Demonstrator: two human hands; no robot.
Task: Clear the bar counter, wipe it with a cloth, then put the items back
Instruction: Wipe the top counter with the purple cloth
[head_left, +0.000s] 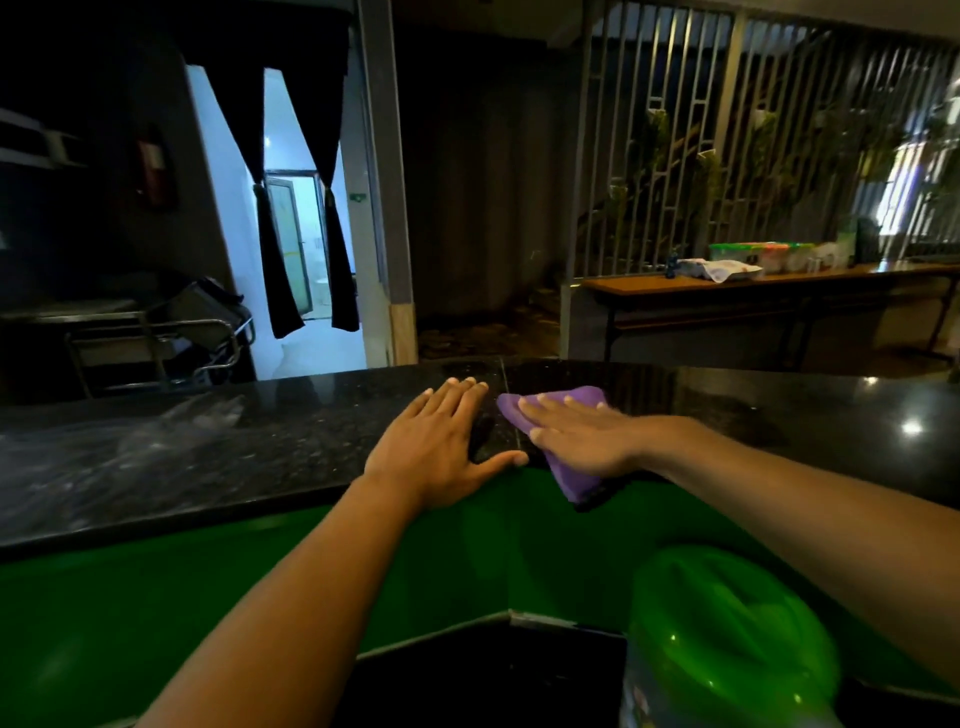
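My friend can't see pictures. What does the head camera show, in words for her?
The right hand presses a purple cloth flat on a shiny black bar counter, wiping it. The left hand rests flat beside it. Behind are a curtained doorway and a long table.

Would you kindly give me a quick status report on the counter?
Left hand flat on counter. Right hand pressing purple cloth, wiping. Nothing in the way.
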